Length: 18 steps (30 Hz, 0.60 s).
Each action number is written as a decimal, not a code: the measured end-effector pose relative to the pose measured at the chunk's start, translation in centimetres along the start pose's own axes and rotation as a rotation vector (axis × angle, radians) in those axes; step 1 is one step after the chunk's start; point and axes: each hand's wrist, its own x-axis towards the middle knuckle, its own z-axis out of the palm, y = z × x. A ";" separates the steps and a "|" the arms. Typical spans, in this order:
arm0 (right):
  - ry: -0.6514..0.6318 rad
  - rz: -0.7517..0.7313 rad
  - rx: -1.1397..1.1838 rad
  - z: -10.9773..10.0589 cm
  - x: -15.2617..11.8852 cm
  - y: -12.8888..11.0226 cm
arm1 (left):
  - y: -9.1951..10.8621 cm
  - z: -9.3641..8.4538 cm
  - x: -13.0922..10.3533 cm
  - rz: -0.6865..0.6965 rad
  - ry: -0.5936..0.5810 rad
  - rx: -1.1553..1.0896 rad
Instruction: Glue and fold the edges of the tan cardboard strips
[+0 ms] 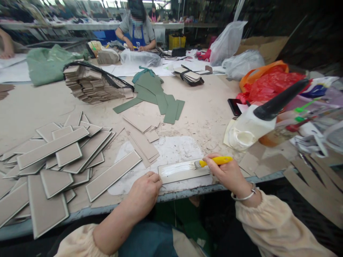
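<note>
Soft, even light covers the tabletop, leaving only faint shadows; bright strips glare along the top, while the upper right sinks into darkness. The background blurs; the side edges look stretched.

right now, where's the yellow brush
In the head view, the yellow brush is right of centre, in the right hand, its bristles at the white-streaked strip near the table's front edge.

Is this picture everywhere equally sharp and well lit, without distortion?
Head view, near: brush and right hand look fairly sharp. Head view, far: co-worker looks softer; top edge partly washed out, upper right corner very dark. Head view, right: white bottle seems stretched, perhaps by the lens.
</note>
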 end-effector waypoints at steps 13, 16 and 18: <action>0.054 0.135 0.263 -1.0 -0.3 -1.4 | -0.1 0.8 -0.2 0.044 0.085 0.010; -0.069 0.167 0.458 1.3 -0.6 -3.1 | 0.0 1.0 -0.2 0.052 0.102 0.035; -0.145 0.156 0.521 2.9 -0.6 -4.0 | 0.0 1.2 -0.2 0.054 0.110 0.046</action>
